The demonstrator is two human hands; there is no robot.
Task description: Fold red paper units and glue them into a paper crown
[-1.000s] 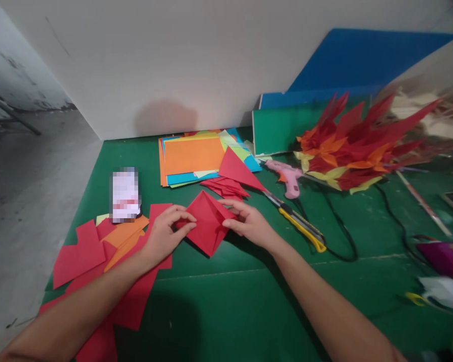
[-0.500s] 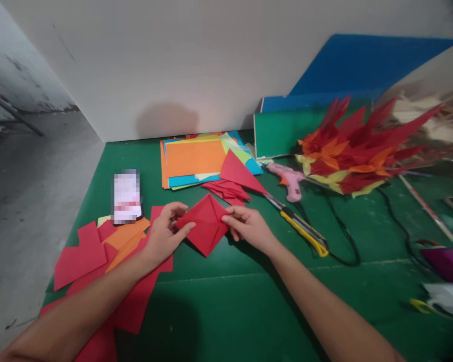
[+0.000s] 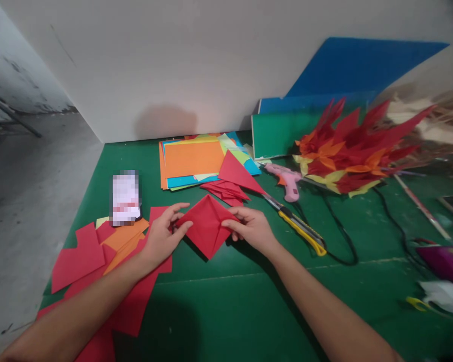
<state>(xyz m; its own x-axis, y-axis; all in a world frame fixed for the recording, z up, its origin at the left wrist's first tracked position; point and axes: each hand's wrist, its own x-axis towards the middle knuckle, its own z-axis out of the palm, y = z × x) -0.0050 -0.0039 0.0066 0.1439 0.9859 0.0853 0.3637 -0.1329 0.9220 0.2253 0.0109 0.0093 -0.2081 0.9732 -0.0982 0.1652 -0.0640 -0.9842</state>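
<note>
A folded red paper, diamond-shaped with creases and a folded flap on its right half, is held just above the green table. My left hand pinches its left corner, thumb on top and fingers behind. On the other side my right hand grips the right corner between thumb and fingers. Just beyond the diamond lie several folded red paper pieces in a small pile. A larger red paper triangle rests partly over a stack of coloured paper.
Red and orange paper scraps lie at the left by a phone. A yellow utility knife, a pink glue gun with a black cord and a paper flame-like arrangement occupy the right. A white wall bounds the back.
My right hand has shifted its thumb on the right flap, and the diamond looks slightly more spread. My left hand keeps its hold. The whole view has drifted a little.
</note>
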